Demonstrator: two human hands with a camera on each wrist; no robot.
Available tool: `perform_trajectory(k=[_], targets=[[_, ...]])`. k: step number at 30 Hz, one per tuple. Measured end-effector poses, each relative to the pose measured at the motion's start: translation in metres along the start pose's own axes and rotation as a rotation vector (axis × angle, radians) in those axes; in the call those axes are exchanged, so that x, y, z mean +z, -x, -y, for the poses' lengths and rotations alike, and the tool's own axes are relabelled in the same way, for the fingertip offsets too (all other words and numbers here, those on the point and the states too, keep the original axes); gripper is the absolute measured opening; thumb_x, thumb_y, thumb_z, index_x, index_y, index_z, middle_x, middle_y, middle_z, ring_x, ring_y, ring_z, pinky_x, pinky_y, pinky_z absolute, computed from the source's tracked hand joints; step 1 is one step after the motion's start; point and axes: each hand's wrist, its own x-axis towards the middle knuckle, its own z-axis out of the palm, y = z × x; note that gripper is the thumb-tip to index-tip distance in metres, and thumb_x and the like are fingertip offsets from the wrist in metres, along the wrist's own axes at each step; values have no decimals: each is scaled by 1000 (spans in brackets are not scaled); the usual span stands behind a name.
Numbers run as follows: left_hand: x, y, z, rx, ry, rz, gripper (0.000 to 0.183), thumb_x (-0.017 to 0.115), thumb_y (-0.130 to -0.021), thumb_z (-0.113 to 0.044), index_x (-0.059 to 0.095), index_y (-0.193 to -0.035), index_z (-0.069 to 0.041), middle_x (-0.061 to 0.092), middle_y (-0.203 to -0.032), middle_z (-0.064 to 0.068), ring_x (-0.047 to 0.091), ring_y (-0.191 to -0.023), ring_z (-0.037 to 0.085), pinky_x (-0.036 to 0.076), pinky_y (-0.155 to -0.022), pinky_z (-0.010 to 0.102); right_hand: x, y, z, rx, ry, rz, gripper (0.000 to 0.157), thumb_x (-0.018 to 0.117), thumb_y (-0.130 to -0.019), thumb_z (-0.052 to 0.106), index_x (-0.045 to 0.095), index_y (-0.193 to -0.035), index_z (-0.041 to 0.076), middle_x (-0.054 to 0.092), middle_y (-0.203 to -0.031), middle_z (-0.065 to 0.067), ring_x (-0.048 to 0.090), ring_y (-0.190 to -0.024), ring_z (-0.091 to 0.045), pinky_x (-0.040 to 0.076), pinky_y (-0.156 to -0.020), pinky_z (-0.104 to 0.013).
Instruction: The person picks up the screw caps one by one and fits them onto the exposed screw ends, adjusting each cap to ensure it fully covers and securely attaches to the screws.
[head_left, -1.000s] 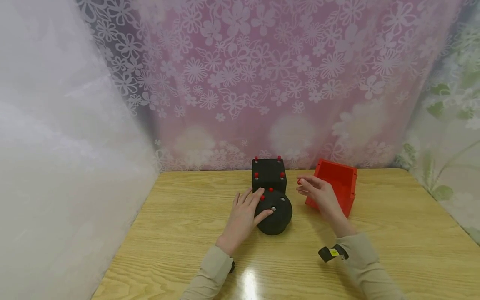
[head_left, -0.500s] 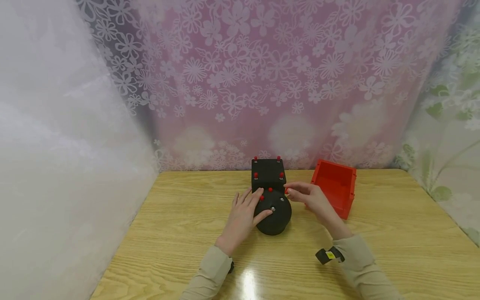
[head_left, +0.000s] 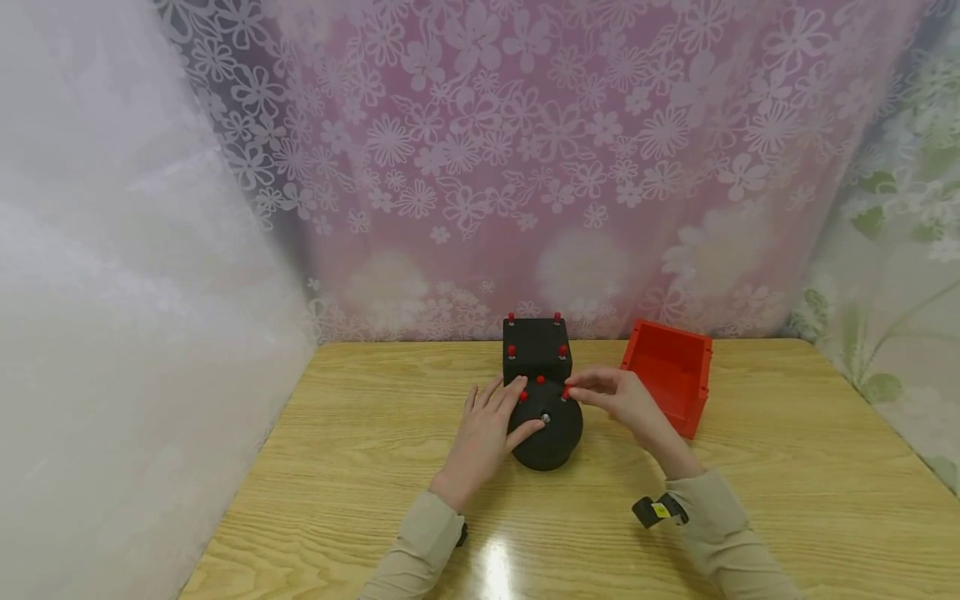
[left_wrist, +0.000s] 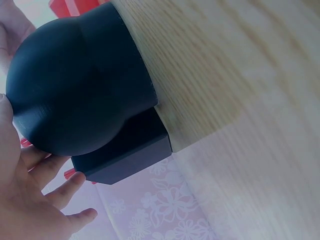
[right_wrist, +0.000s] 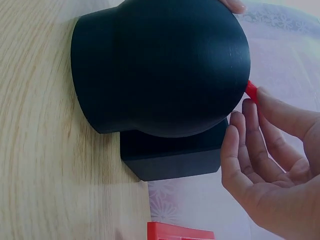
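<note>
A black dome-topped block (head_left: 547, 448) stands on the table, with red caps on its top and a bare silver stud (head_left: 546, 418) near its middle. My left hand (head_left: 482, 437) rests on the dome's left side, fingers spread, thumb beside the bare stud. From the right, my right hand (head_left: 630, 408) pinches a small red cap (right_wrist: 251, 91) between thumb and fingers. That cap is at the silver stud on the dome's upper right. Behind the dome is a black square block (head_left: 536, 337), bearing red caps on silver studs at its corners.
An open red bin (head_left: 671, 371) is tilted on the wooden table (head_left: 360, 467), right of the blocks and just behind my right hand. A flowered pink curtain (head_left: 480, 167) hangs at the table's back edge.
My right hand has moved left from beside the red bin, bringing the red cap to the upper-right stud on the dome. My left hand has stayed on the dome.
</note>
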Motion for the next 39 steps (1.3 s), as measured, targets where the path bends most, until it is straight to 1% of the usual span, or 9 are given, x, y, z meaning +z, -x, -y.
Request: perform_trajectory(k=[5, 9, 12, 16, 20, 24, 28, 35, 39], targets=[[0, 1, 1, 1, -2, -4, 73, 45, -99, -63, 40, -157, -19, 46, -156, 1, 35, -149, 27, 22, -122, 56, 0, 0, 2, -19, 30, 2, 35, 74, -95, 28, 73, -121, 6, 73, -117, -12, 66, -108, -30, 53, -95, -46], [1, 0, 1, 11, -6, -19, 73, 46, -99, -62, 41, -157, -19, 48, -155, 2, 37, -148, 28, 24, -122, 57, 0, -1, 1, -31, 38, -1, 33, 75, -94, 27, 73, -120, 6, 74, -114, -12, 67, -104, -28, 52, -90, -37], [2, 0, 1, 12, -12, -19, 73, 46, -99, -63, 41, -157, -19, 48, -155, 2, 38, -147, 29, 24, -121, 57, 0, -1, 0, -43, 39, -2, 31, 76, -94, 25, 73, -119, 6, 74, -113, -12, 68, -102, -28, 53, -90, -38], [3, -1, 1, 6, -24, -10, 73, 45, -99, -63, 40, -157, -19, 48, -155, 1, 37, -148, 28, 24, -122, 57, 1, 0, 1, -63, 48, 0, 29, 76, -93, 23, 74, -117, 6, 74, -113, -12, 68, -101, -28, 55, -92, -46], [3, -1, 1, 4, -17, -8, 73, 45, -99, -63, 40, -157, -19, 47, -155, 1, 37, -148, 28, 24, -121, 58, 1, -1, 1, -91, 100, -8, 27, 76, -93, 22, 76, -115, 7, 75, -112, -10, 69, -102, -28, 57, -91, -49], [2, -1, 1, 0, -3, -4, 73, 45, -99, -63, 40, -157, -19, 47, -156, 1, 36, -148, 29, 22, -122, 57, 2, -1, 1, -113, 156, -23, 25, 78, -91, 24, 77, -112, 10, 76, -109, -8, 70, -100, -26, 59, -88, -45], [1, -1, 1, -1, 2, -2, 74, 45, -99, -63, 39, -158, -19, 46, -156, 1, 36, -148, 29, 21, -122, 57, 3, -2, 2, -131, 189, -26, 23, 79, -90, 22, 77, -110, 11, 76, -106, -7, 71, -97, -24, 61, -86, -38], [2, -1, 2, 2, -12, -5, 73, 45, -99, -63, 39, -158, -20, 47, -156, 1, 35, -149, 27, 23, -122, 57, 4, -2, 4, -159, 200, -18, 23, 79, -90, 18, 76, -113, 11, 76, -107, -6, 71, -96, -22, 58, -82, -24], [1, -1, 1, 3, -19, -2, 73, 45, -99, -63, 39, -158, -19, 47, -156, 1, 36, -148, 28, 23, -122, 56, 3, -1, 5, -162, 193, -9, 29, 79, -90, 19, 74, -118, 11, 75, -108, -6, 69, -96, -22, 58, -83, -24]])
